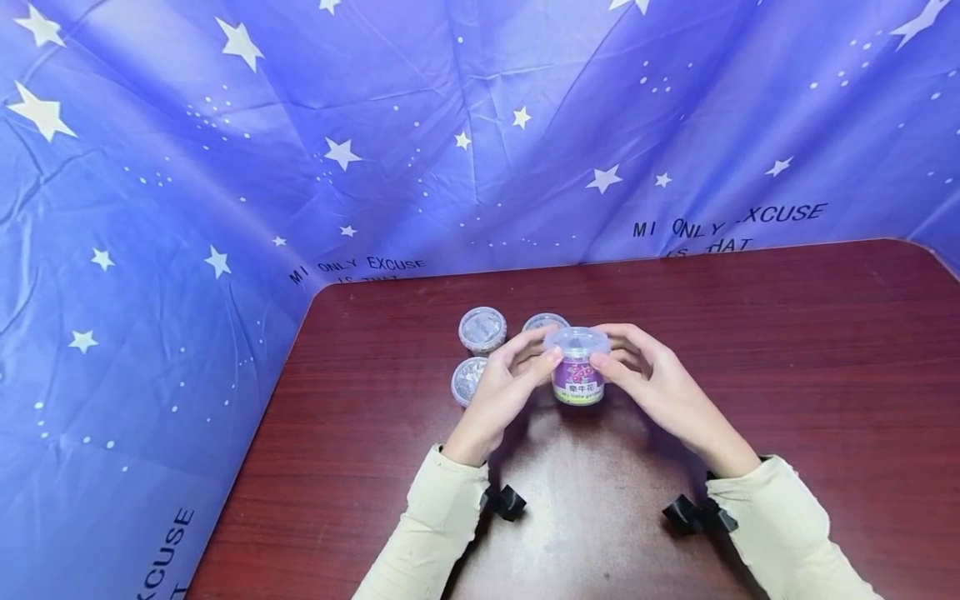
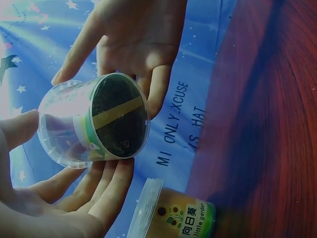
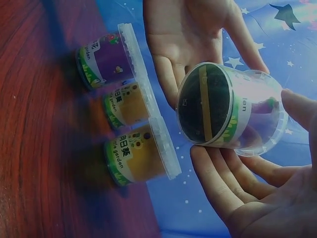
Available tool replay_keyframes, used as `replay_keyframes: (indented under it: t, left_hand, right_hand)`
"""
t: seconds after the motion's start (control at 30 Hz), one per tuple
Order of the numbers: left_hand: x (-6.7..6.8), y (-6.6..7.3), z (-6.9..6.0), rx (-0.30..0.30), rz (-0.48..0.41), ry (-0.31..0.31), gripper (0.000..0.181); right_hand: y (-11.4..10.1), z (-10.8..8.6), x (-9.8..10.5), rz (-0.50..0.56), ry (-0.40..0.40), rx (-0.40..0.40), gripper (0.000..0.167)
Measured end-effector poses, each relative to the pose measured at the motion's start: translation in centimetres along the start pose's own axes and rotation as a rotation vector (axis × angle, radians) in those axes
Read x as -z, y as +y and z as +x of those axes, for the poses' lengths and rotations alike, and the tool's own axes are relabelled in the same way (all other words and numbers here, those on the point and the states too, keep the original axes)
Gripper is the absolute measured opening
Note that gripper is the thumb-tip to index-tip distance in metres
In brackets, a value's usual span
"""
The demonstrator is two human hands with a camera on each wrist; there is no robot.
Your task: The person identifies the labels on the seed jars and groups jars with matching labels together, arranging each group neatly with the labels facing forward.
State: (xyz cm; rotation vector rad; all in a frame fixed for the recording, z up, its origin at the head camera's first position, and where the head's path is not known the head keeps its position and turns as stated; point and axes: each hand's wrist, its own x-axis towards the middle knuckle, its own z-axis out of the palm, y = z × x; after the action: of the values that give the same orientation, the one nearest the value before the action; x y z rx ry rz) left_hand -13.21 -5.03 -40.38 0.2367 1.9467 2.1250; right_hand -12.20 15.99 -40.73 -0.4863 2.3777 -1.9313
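Both hands hold a small clear plastic planting tub (image 1: 579,379) with a purple label and a clear lid, raised off the table. My left hand (image 1: 510,387) grips its left side and my right hand (image 1: 656,379) its right side, thumbs at the front near the rim. In the left wrist view the bottom of the tub (image 2: 119,116) shows dark contents and a tan strip. Beyond the left hand stand a yellow-labelled tub (image 3: 136,156), another yellow-labelled tub (image 3: 129,104) and a purple-labelled tub (image 3: 106,59), all with lids on.
The dark red wooden table (image 1: 825,358) extends to both sides of the hands. Behind it and along its left hangs a blue curtain (image 1: 420,92) with white stars and black lettering. A black strap piece (image 1: 510,502) sits at the left cuff, another (image 1: 686,515) at the right.
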Motion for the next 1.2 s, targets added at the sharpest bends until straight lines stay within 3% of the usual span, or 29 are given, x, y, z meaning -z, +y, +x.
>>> replay_keyframes:
  t: [0.23, 0.67, 0.97, 1.2]
  left_hand:
    - [0.4, -0.3, 0.2, -0.03, 0.001, -0.002, 0.047]
    - [1.4, -0.4, -0.1, -0.065, 0.089, 0.016, 0.044]
    - [2.3, -0.7, -0.8, -0.024, 0.138, 0.013, 0.048]
    - [1.8, -1.2, -1.2, -0.025, 0.161, 0.008, 0.05]
  right_hand:
    - [0.4, 0.2, -0.3, 0.007, 0.005, 0.01, 0.037]
    - [0.4, 0.9, -0.4, -0.03, -0.042, 0.01, 0.042]
    - [1.2, 1.1, -1.2, -0.03, -0.081, -0.005, 0.048]
    - [1.7, 1.0, -1.4, -0.093, -0.079, 0.022, 0.05]
